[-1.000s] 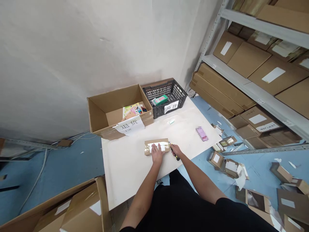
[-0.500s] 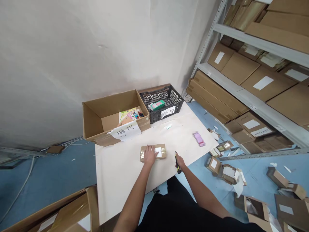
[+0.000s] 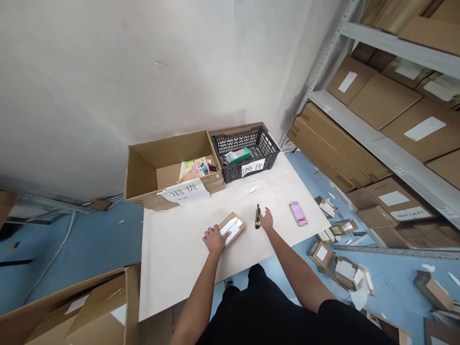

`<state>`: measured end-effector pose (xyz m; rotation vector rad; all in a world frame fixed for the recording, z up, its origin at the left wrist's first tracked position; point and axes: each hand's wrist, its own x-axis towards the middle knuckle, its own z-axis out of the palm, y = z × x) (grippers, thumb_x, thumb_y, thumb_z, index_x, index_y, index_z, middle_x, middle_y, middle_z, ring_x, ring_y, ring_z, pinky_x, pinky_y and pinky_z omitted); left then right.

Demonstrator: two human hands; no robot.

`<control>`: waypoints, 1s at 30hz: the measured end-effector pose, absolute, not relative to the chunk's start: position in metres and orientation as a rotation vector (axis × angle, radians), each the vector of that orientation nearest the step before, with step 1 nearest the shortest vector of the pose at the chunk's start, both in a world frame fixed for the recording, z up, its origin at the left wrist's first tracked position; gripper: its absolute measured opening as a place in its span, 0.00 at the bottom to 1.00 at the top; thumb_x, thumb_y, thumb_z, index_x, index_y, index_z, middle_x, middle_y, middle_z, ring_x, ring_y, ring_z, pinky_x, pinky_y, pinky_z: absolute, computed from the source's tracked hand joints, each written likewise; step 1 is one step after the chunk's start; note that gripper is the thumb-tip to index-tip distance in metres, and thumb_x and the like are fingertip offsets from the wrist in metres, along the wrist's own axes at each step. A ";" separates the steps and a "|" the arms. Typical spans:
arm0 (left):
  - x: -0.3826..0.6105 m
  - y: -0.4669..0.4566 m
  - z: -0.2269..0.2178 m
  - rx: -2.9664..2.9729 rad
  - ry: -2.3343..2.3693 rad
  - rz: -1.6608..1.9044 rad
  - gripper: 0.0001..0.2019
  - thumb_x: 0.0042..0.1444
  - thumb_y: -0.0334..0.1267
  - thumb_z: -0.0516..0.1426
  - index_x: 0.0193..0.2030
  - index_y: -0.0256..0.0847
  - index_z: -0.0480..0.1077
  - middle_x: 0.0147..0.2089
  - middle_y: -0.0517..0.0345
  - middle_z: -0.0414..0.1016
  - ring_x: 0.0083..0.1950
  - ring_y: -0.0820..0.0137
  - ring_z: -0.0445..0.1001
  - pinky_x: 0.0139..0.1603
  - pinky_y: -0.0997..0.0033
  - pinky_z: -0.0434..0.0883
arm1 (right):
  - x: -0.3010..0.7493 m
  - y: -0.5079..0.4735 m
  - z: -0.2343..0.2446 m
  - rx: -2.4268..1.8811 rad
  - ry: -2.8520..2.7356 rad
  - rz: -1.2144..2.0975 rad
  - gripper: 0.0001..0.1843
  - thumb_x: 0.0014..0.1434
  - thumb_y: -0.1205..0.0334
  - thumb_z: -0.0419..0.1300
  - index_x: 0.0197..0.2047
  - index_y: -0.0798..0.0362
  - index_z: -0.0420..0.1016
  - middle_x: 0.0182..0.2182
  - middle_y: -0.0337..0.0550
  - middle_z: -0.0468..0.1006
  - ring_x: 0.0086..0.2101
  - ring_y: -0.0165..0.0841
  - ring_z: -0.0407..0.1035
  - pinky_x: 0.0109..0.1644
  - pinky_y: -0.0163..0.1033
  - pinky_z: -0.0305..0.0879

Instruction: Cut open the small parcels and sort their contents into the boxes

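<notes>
A small brown taped cardboard parcel (image 3: pixel 232 226) with a white label lies on the white table (image 3: pixel 172 249), turned at an angle. My left hand (image 3: pixel 213 238) grips its near left end, fingers curled round the edge. A black and yellow utility knife (image 3: pixel 257 216) lies on the table just right of the parcel. My right hand (image 3: pixel 266 220) rests beside the knife with its fingers loosely spread, touching or just off the handle.
At the table's back stand an open cardboard box (image 3: pixel 168 165) with colourful booklets and a paper sign, and a black plastic crate (image 3: pixel 245 152) holding a green box. A pink item (image 3: pixel 298 213) lies right. Shelves of cartons (image 3: pixel 377 115) stand right; opened small boxes (image 3: pixel 338 263) litter the blue floor.
My right hand has set the knife down on the table and opened beside it. My left hand has turned the parcel to an angle and shifted to its near end.
</notes>
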<state>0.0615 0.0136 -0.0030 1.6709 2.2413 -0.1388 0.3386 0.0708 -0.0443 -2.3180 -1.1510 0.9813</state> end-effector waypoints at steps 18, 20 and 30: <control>0.134 0.003 -0.006 1.417 2.337 0.005 0.34 0.72 0.50 0.44 0.71 0.19 0.55 0.55 0.21 0.74 0.54 0.45 0.78 0.50 0.53 0.73 | 0.241 0.059 -0.019 -2.157 -1.631 1.363 0.48 0.68 0.58 0.59 0.80 0.52 0.34 0.50 0.49 0.82 0.50 0.43 0.78 0.52 0.40 0.71; 0.132 0.005 -0.002 1.406 2.281 0.036 0.33 0.72 0.48 0.43 0.70 0.17 0.56 0.51 0.22 0.77 0.52 0.45 0.80 0.49 0.52 0.73 | 0.251 0.069 -0.018 -2.060 -1.649 1.411 0.50 0.66 0.59 0.61 0.80 0.49 0.35 0.53 0.46 0.82 0.52 0.41 0.77 0.54 0.39 0.70; 0.104 -0.003 0.005 1.351 1.918 0.400 0.21 0.68 0.38 0.48 0.65 0.46 0.69 0.59 0.55 0.81 0.59 0.62 0.78 0.58 0.64 0.73 | 0.260 0.057 -0.015 -2.022 -1.810 1.243 0.59 0.60 0.53 0.65 0.80 0.54 0.30 0.69 0.57 0.65 0.60 0.48 0.70 0.57 0.43 0.69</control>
